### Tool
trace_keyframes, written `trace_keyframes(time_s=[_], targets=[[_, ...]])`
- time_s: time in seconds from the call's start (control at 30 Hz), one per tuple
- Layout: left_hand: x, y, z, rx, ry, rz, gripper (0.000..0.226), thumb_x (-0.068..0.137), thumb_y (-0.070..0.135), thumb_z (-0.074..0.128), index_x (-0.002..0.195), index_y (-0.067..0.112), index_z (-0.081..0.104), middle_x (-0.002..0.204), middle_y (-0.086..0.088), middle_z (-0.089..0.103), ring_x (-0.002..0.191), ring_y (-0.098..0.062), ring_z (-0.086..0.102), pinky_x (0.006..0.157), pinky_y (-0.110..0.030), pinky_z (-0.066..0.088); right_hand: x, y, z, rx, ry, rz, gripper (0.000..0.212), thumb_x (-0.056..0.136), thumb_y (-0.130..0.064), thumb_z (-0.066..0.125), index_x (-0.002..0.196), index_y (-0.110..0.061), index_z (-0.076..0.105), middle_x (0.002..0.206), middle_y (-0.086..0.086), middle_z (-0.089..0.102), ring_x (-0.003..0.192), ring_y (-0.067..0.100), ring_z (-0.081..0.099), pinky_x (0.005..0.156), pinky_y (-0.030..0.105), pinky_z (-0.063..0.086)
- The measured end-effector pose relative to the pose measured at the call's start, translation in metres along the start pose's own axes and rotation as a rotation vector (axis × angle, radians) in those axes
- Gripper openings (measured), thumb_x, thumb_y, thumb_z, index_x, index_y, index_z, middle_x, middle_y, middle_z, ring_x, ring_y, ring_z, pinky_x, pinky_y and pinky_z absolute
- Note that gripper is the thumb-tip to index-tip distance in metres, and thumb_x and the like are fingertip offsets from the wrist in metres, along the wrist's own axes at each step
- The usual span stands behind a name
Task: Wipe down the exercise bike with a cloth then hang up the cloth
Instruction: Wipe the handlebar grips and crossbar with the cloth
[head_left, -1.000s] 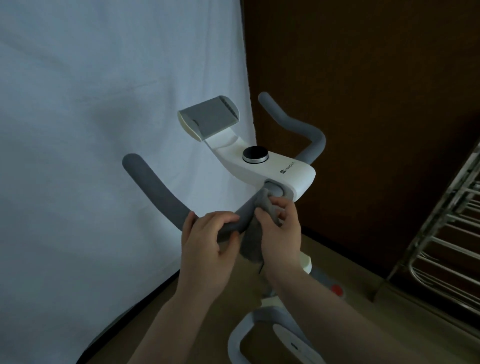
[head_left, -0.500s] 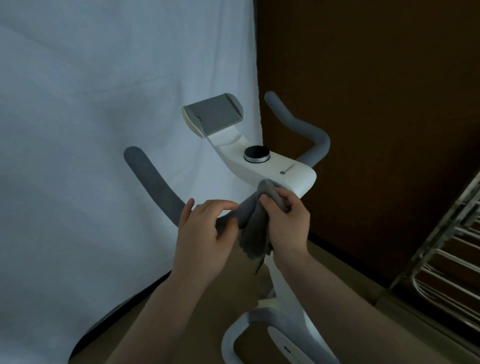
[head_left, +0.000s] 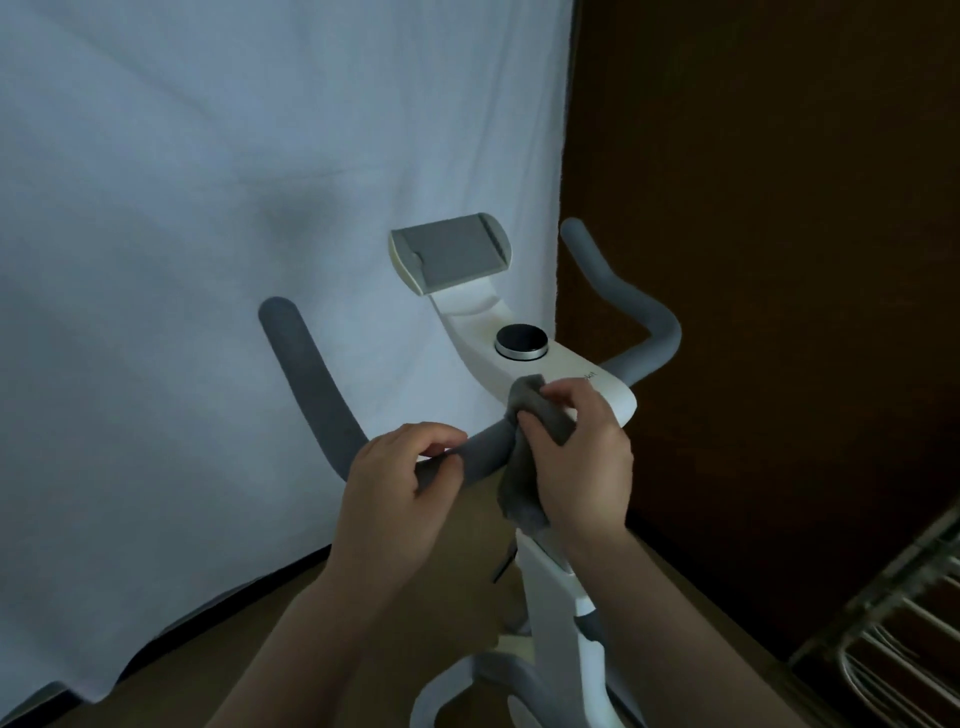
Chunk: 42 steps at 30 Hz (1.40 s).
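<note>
A white backdrop sheet (head_left: 182, 260) is hung across the left of the view, and a dark brown wall (head_left: 779, 208) fills the right. One exercise bike (head_left: 550, 587) is seen from above, its white console carrying one round black dial (head_left: 521, 341) and one grey tablet holder (head_left: 452, 251). Two grey handlebar arms are counted — the left handlebar (head_left: 317, 395) curving up in front of the sheet, and the right handlebar (head_left: 631, 317) against the wall. A metal drying rack (head_left: 893, 639) is partly seen at the lower right corner.

Two bare forearms are extended up from the bottom edge. The left hand (head_left: 400, 493) is wrapped over the left handlebar near its inner end, fingers curled across the top and thumb underneath; the grip is closed on the bar. The right hand (head_left: 582, 467) is held just beside it, at the junction of bar and console, with its back toward the camera.

One grey cloth (head_left: 540, 421) is grasped in the right hand's grip — bunched between thumb and curled fingers, pressed against the front edge of the console, with a loose end hanging below the palm.
</note>
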<state>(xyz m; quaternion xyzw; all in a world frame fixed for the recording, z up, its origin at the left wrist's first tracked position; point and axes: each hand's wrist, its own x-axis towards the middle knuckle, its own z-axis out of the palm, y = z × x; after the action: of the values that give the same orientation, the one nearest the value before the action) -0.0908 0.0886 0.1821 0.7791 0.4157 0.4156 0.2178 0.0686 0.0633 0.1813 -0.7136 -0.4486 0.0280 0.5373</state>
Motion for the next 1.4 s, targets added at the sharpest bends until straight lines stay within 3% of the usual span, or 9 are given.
trace_keyframes(time_s=[0.17,0.27,0.37,0.5,0.63,0.83,1.0,1.23,1.4], targets=[[0.003,-0.003,0.006,0.045,-0.005,-0.032,0.018,0.09,0.02,0.062,0.105,0.021,0.071,0.101,0.013,0.069,0.094,-0.002,0.061,0.079,-0.006,0.044,0.02,0.004,-0.003,-0.091,-0.072,-0.276,0.02,0.085,-0.029,0.069,0.103,-0.021,0.068,0.092,-0.006,0.07,0.088,0.01,0.064,0.083,0.037,0.054],[0.006,-0.002,0.012,0.072,0.037,-0.032,0.024,0.088,0.032,0.057,0.103,0.022,0.072,0.099,0.011,0.07,0.089,-0.006,0.062,0.079,-0.018,0.05,0.028,0.008,-0.004,-0.154,-0.189,-0.282,0.024,0.086,-0.039,0.066,0.103,-0.022,0.065,0.096,-0.004,0.068,0.093,0.012,0.058,0.097,0.034,0.042],[0.006,0.0,0.015,0.09,0.079,-0.024,0.029,0.085,0.038,0.052,0.1,0.024,0.072,0.094,0.013,0.07,0.085,-0.006,0.062,0.08,-0.035,0.053,0.022,0.018,-0.005,-0.306,-0.066,-0.403,0.018,0.087,-0.038,0.065,0.098,-0.024,0.064,0.108,-0.003,0.062,0.107,0.017,0.049,0.094,0.031,0.029],[0.001,0.001,0.02,0.123,0.111,0.001,0.026,0.085,0.038,0.049,0.095,0.027,0.071,0.09,0.019,0.067,0.087,-0.003,0.059,0.087,-0.033,0.046,0.003,0.032,0.0,-0.274,0.112,-0.499,0.014,0.088,-0.024,0.064,0.099,-0.02,0.071,0.107,0.001,0.066,0.105,0.021,0.056,0.083,0.039,0.047],[-0.001,0.0,0.019,0.128,0.108,0.026,0.025,0.084,0.037,0.05,0.093,0.027,0.07,0.09,0.02,0.066,0.087,0.001,0.057,0.086,-0.027,0.042,-0.008,0.031,0.005,-0.391,0.029,-0.498,0.034,0.09,-0.035,0.052,0.116,-0.02,0.067,0.114,0.0,0.066,0.106,0.02,0.057,0.079,0.039,0.052],[-0.001,-0.003,0.012,0.252,0.072,0.082,0.015,0.08,0.028,0.058,0.092,0.032,0.068,0.091,0.021,0.066,0.086,0.004,0.058,0.108,-0.038,0.026,-0.008,0.026,0.004,-0.303,0.022,-0.436,0.035,0.072,-0.01,0.081,0.106,-0.013,0.072,0.099,0.002,0.069,0.089,0.021,0.063,0.061,0.033,0.058],[0.005,0.0,0.006,0.282,0.025,0.065,0.014,0.077,0.038,0.06,0.09,0.036,0.067,0.09,0.023,0.066,0.084,0.004,0.061,0.115,-0.039,0.013,0.007,0.029,0.002,-0.278,0.047,-0.425,0.026,0.077,-0.004,0.075,0.1,-0.014,0.071,0.093,0.002,0.071,0.088,0.022,0.066,0.067,0.035,0.058],[0.001,-0.005,-0.002,0.235,-0.062,0.03,0.019,0.078,0.029,0.072,0.094,0.038,0.065,0.09,0.027,0.063,0.087,0.008,0.057,0.117,-0.042,0.012,-0.018,0.032,0.005,-0.335,0.102,-0.349,0.046,0.07,-0.009,0.082,0.114,-0.016,0.069,0.109,0.002,0.07,0.096,0.025,0.064,0.064,0.034,0.058],[0.001,-0.009,-0.004,0.204,-0.068,0.073,0.023,0.08,0.026,0.07,0.099,0.039,0.065,0.093,0.03,0.06,0.09,0.012,0.054,0.116,-0.037,0.018,-0.022,0.018,0.013,-0.115,-0.01,-0.269,0.035,0.081,-0.013,0.067,0.114,-0.021,0.065,0.113,-0.006,0.065,0.108,0.013,0.058,0.083,0.029,0.053]])
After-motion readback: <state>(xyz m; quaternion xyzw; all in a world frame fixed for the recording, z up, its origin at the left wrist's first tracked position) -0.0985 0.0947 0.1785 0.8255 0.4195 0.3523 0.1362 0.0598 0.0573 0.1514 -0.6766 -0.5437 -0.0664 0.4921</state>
